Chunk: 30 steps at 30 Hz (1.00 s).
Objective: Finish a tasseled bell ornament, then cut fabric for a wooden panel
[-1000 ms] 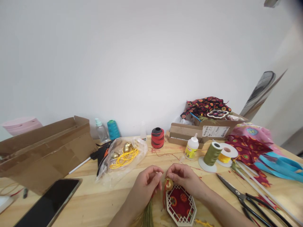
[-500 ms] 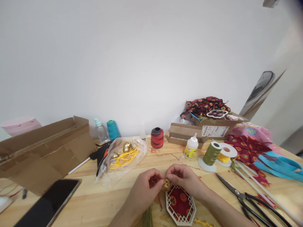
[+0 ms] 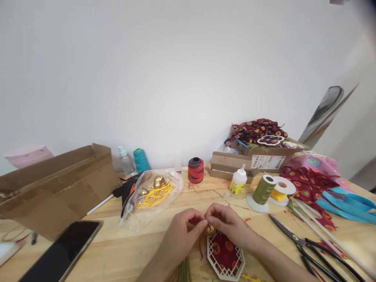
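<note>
My left hand [image 3: 184, 232] and my right hand [image 3: 228, 224] meet at the front middle of the table, fingertips pinched together around the top of a small gold bell [image 3: 210, 230]. Red cord shows at the left fingertips, its loose end hanging down. Just below the bell lies an octagonal white lattice frame [image 3: 225, 256] backed with dark red patterned fabric. A yellow knotted cord [image 3: 251, 278] comes off its lower right corner. Under my left wrist a green tassel [image 3: 184, 270] is partly hidden. The exact grip on the cord is covered by my fingers.
Black-handled scissors [image 3: 299, 242] lie right, near white sticks. Behind stand a glue bottle [image 3: 238, 181], green spool [image 3: 264, 190], yellow spool [image 3: 280, 191] and red thread cone [image 3: 195, 170]. Leftward are a plastic bag [image 3: 152, 196], phone [image 3: 61, 250] and long cardboard box [image 3: 58, 188].
The bell sits slightly higher and closer under the right fingertips, partly hidden by them. Both hands keep their pinch. The whole view has shifted a little.
</note>
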Each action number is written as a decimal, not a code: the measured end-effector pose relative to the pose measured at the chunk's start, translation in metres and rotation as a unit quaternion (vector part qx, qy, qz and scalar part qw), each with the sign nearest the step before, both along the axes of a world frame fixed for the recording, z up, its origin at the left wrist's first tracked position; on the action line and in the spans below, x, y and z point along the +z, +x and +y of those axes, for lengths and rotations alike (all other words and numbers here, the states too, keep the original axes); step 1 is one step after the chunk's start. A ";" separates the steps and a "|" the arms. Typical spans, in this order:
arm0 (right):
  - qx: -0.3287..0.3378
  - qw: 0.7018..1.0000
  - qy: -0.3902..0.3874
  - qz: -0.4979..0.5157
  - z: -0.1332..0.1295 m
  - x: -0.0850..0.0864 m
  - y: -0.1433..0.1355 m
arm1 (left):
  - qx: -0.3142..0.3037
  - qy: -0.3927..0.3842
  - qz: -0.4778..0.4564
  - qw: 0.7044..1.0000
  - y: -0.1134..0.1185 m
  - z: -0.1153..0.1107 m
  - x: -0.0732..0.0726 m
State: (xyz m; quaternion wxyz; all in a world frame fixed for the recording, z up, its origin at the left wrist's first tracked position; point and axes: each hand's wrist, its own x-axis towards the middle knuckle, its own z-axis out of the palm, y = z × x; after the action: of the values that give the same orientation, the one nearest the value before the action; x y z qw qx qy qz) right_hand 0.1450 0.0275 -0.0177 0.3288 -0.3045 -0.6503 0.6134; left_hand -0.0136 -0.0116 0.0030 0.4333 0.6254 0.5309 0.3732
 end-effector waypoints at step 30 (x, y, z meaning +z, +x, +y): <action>-0.071 0.882 0.419 -0.206 0.003 0.006 0.003 | 0.019 -0.027 0.068 0.997 -0.015 0.004 -0.001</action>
State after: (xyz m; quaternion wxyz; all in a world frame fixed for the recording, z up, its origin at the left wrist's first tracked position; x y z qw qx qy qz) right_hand 0.1481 0.0301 -0.0121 0.3273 -0.3034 -0.8761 0.1823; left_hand -0.0290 -0.0077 0.0025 0.4061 0.6274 0.5803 0.3237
